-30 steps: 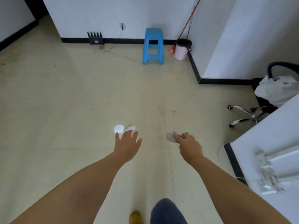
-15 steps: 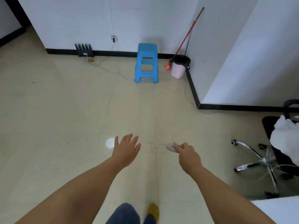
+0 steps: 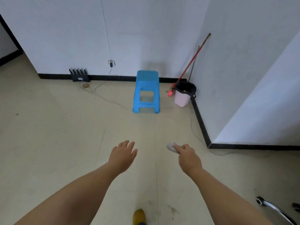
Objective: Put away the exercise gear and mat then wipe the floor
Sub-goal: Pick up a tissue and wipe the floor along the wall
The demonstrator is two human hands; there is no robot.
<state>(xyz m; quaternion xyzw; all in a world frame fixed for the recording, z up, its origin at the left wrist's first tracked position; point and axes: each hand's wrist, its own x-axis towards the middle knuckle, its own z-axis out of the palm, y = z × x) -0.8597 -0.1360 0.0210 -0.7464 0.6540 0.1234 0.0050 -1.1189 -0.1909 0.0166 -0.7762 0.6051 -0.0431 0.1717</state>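
Note:
My right hand pinches a small crumpled whitish wipe out in front of me, above the beige tiled floor. To its left my left hand is stretched forward with its fingers relaxed and spread, holding nothing. A pink bin with a black liner stands in the far corner, well ahead of both hands. No mat or exercise gear is in view.
A blue plastic stool stands by the back wall. A red-handled broom leans in the corner beside the bin. A black router and loose cables lie along the skirting. A chair's chrome leg shows at lower right. My yellow shoe is below.
I have walked toward the back wall; stool and bin are nearer. The white spot on the floor, the desk and most of the chair have left view. Both hands keep their pose.

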